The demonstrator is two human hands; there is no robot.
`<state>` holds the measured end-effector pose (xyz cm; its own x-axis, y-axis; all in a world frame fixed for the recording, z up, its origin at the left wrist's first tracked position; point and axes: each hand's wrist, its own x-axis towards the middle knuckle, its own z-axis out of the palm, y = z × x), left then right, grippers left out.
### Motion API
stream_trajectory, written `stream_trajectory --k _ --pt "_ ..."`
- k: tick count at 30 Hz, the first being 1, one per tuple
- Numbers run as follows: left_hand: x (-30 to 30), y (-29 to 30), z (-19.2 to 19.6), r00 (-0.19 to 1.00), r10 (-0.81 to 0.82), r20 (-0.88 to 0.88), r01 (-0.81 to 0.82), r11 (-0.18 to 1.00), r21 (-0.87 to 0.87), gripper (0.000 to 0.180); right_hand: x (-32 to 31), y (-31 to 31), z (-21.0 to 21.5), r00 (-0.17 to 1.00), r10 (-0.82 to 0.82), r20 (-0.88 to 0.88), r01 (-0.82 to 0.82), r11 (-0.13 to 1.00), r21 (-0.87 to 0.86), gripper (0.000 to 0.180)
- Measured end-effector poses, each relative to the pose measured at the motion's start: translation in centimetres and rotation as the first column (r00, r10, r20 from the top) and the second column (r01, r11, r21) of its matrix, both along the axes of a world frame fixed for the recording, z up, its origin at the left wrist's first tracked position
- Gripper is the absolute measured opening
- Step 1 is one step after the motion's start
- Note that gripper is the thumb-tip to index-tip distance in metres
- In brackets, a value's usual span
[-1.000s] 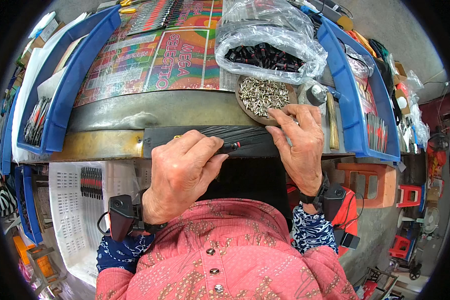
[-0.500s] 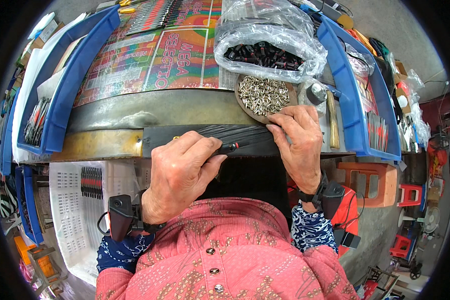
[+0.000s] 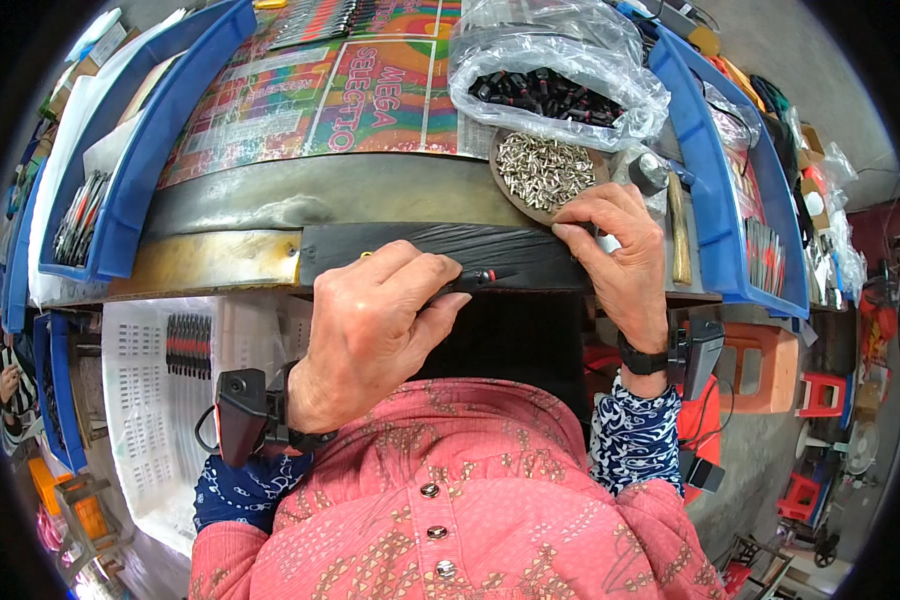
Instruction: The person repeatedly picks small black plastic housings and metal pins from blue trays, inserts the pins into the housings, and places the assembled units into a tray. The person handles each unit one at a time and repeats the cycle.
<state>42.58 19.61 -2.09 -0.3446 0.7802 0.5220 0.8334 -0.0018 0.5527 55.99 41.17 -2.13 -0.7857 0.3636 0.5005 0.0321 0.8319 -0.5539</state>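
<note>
My left hand (image 3: 385,320) is closed at the front edge of the bench, its thumb and fingers round a slim black pen-like piece (image 3: 480,278) with a red band. The end of the piece points right, over a black pad (image 3: 390,247). My right hand (image 3: 620,250) has thumb and fingertips pinched together at the near rim of a round brown dish (image 3: 518,203). Anything between those fingertips is too small to make out. Small silvery metal pieces (image 3: 545,170) fill the dish. Behind it lies a clear plastic bag (image 3: 635,100) full of black pieces with red bands (image 3: 550,95).
Blue trays stand left (image 3: 130,190) and right (image 3: 715,220), both with pen-like pieces inside. A wooden handle (image 3: 680,230) lies beside the right tray. Below the bench at left is a white perforated crate (image 3: 140,400); an orange stool (image 3: 770,370) stands at right.
The whole view has shifted slightly, so the bench appears higher and farther right. My right wrist has swung a little outward; its fingertips stay by the dish. My left hand keeps its hold.
</note>
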Motion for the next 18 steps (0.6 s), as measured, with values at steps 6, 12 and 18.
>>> stream_trajectory --k 6,12,18 --pt "0.2 0.0 0.1 1.0 -0.001 0.017 0.001 1.0 0.006 0.02 -0.2 -0.6 0.1 0.999 -0.025 -0.041 0.029 0.996 0.081 0.008" --pt "0.3 -0.3 0.1 0.995 -0.016 0.098 0.018 1.0 -0.021 0.02 0.7 -3.6 0.8 0.993 0.003 -0.12 -0.016 0.994 -0.105 0.012" --pt "0.6 -0.1 0.3 0.99 -0.044 0.132 0.045 0.999 -0.011 0.02 0.8 -6.3 0.7 0.977 0.093 -0.193 -0.142 0.957 -0.255 0.015"
